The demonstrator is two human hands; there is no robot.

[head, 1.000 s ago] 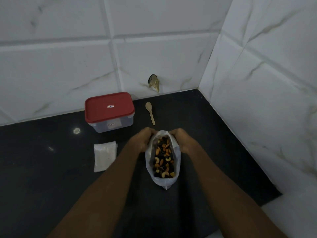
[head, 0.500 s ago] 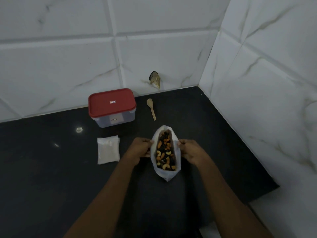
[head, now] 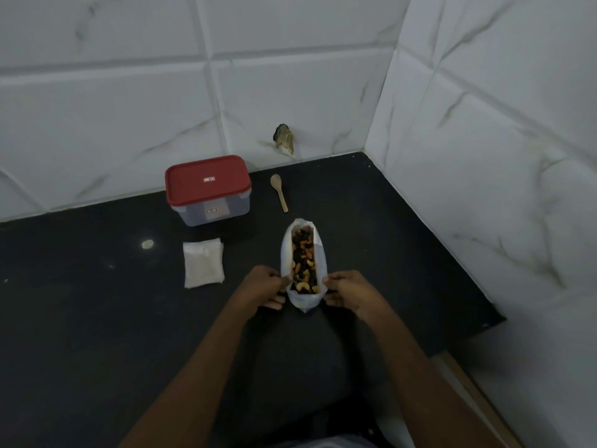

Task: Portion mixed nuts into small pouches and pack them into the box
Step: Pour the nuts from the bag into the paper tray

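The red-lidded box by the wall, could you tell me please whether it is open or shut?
Shut. The red lid sits flat and square on the box, with no gap showing along its rim.

One open bag (head: 303,299) of mixed nuts (head: 303,263) stands on the counter (head: 371,227); the nuts are too many and too small to count. One box (head: 209,193) with one red lid (head: 206,180) sits by the wall. One wooden spoon (head: 279,192) lies beside it. One flat white stack of pouches (head: 203,267) lies near the box; how many it holds cannot be told. Two hands show, the left hand (head: 263,287) and the right hand (head: 349,291).
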